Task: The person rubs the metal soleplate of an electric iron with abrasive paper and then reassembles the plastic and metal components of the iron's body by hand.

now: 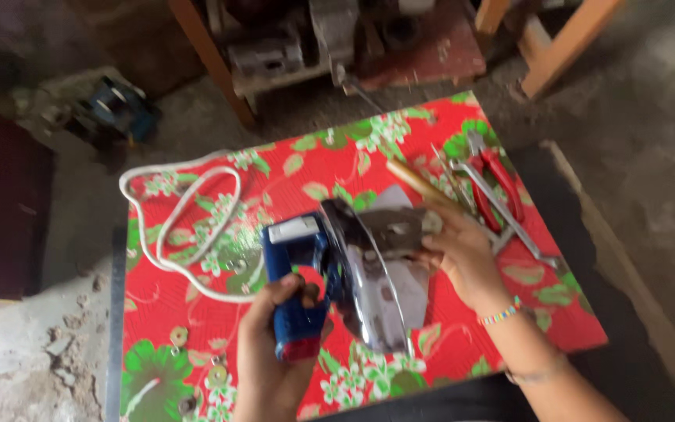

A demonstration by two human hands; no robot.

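Left hand (pixel 271 352), nearest cam: clenched round blue handle of clothes iron (pixel 330 281), thumb over top. Iron held on its side just above red floral cloth (pixel 197 328), shiny soleplate (pixel 376 289) facing right, partly off the body.

Right hand (pixel 462 254): fingers pinched on soleplate's upper edge, beaded bracelet at wrist. Wooden-handled tool (pixel 416 186) lies just past fingertips; can't tell if held or only touched.

Small washers/nuts (pixel 179 336), loose on cloth by near-left edge, a few apart from each other.

White cord (pixel 173 227): runs from iron's rear, loops across cloth to left.

Red-handled pliers (pixel 501 184) + slim metal tools (pixel 509 227), right side, near table corner.

Far: wooden frame w/ dusty machine parts (pixel 337 39), blue device (pixel 119 109) on concrete floor.

Risks, judged:
- Soleplate edge looks thin; pinch grip could slip → cut fingers or plate drops onto cloth.
- Iron carried mostly by one fist; twist of wrist could let it swing and hit pliers.
- Cord loops near forearm could snag, tug iron off.
- Washers sit close to edge; a bump of the table could roll them onto rubble floor, hard to find.
- Cord's far end not visible, so can't tell if it's plugged in.
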